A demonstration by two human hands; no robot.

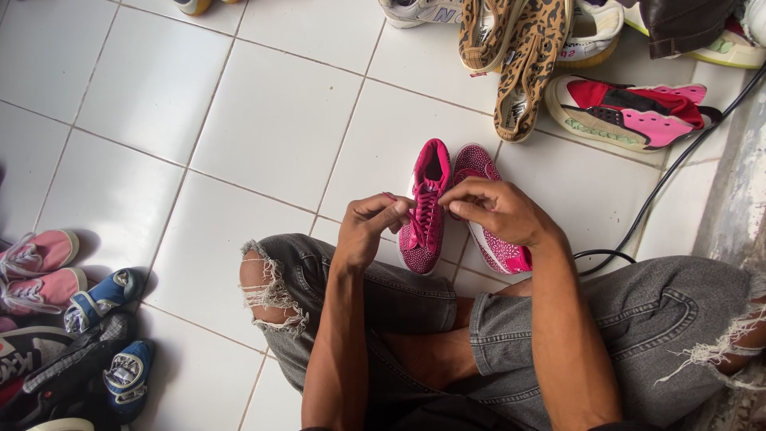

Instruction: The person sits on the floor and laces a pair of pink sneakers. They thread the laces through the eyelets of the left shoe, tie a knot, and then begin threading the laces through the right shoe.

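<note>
A shoe-cleaning or resale spot on a white tiled floor (271, 120), ringed by many mismatched leopard-print slip-ons (527, 64) and pink canvas sneakers (40, 254).

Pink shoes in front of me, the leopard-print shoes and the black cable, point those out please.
Pink shoes (424, 231): head view, on the laced top of the left shoe of the pair.
Leopard-print shoes (531, 68): head view, on the side of the nearer shoe.
Black cable (678, 164): head view, mid-run across the tiles.

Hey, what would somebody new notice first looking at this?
Probably the pair of bright pink sneakers on the white tiled floor at centre, with the left hand and right hand pulling a pink lace. Next, the leopard-print shoes at the top and the ripped grey jeans at the bottom.
</note>
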